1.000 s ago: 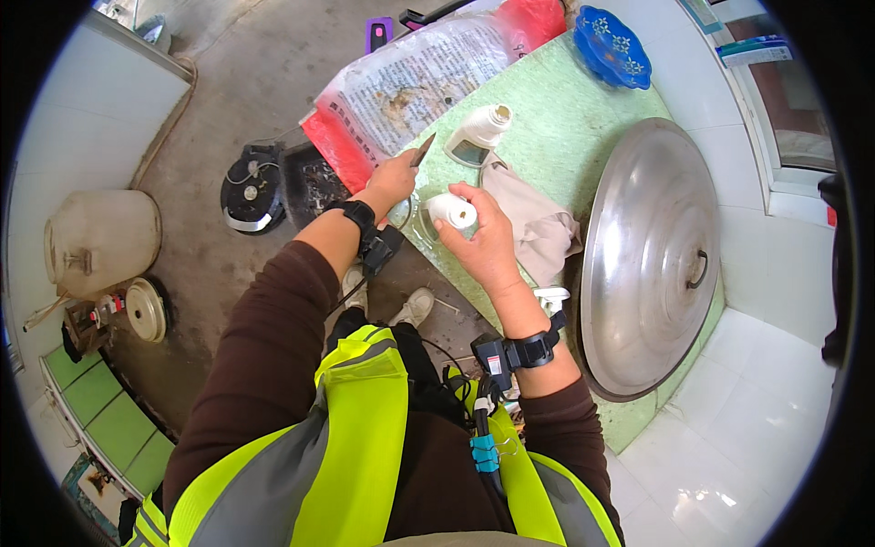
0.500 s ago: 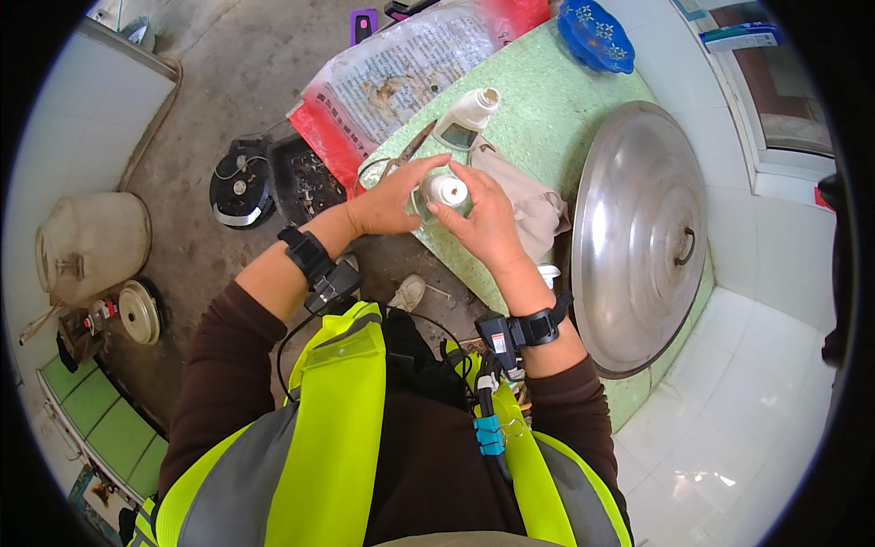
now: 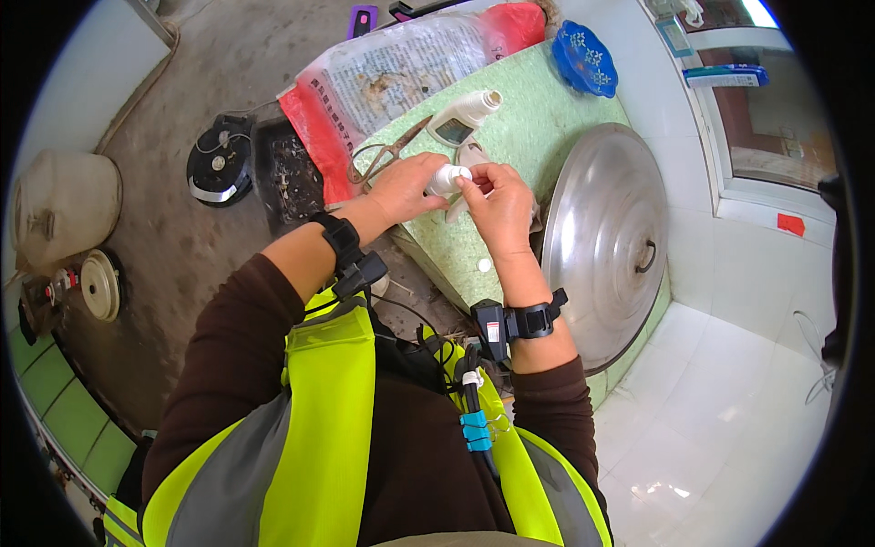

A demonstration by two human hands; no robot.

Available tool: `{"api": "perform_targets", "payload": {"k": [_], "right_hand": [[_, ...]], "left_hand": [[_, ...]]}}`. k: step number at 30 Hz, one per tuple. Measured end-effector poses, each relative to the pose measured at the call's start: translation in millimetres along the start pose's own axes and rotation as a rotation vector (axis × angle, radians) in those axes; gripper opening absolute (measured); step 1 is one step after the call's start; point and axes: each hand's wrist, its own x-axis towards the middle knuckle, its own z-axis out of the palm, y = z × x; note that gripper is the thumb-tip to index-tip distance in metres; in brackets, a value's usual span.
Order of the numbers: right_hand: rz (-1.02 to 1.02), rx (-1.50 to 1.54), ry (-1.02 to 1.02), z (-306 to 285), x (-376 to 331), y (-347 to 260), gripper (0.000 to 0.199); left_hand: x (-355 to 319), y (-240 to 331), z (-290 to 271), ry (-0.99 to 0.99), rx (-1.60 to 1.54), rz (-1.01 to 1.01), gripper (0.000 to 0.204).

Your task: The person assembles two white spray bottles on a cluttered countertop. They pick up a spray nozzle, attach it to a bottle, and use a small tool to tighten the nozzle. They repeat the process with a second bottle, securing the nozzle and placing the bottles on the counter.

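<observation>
A small white bottle (image 3: 443, 180) lies tilted in my left hand (image 3: 406, 190), its mouth turned to the right. The left fingers are closed around it. My right hand (image 3: 504, 208) is closed in a pinch right at the bottle's mouth; whatever sits between thumb and fingers is too small to make out. Just beyond the hands, a larger white bottle (image 3: 474, 108) with a dark label lies on the green tabletop (image 3: 519, 91), uncapped. Rusty scissors (image 3: 394, 150) rest left of it. A small round white cap (image 3: 484, 265) is near the table's front edge.
A large domed metal lid (image 3: 606, 237) stands leaning at the right. Farther off are a blue openwork bowl (image 3: 585, 59) and a red-and-white sack (image 3: 365, 91). Left on the floor are a black round appliance (image 3: 219, 164), a black dustpan-like tray (image 3: 283, 173) and a whitish jug (image 3: 68, 210).
The bottle has tipped from mouth-up to pointing right. My right hand has moved from around its side to a pinch at its mouth. The view has shifted slightly.
</observation>
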Motion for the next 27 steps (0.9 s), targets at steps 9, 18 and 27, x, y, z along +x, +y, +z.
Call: {"api": "perform_targets", "payload": {"k": [9, 18, 27], "right_hand": [[0.312, 0.11, -0.134, -3, 14, -8, 0.01], [-0.055, 0.096, -0.312, -2, -3, -33, 0.008], [0.577, 0.445, -0.325, -46, -52, 29, 0.009]], "left_hand": [[-4, -4, 9, 0.03, 0.025, -0.031, 0.053], [13, 2, 14, 0.043, 0.043, -0.168, 0.044], [2, 4, 13, 0.038, 0.065, -0.141, 0.053]]}}
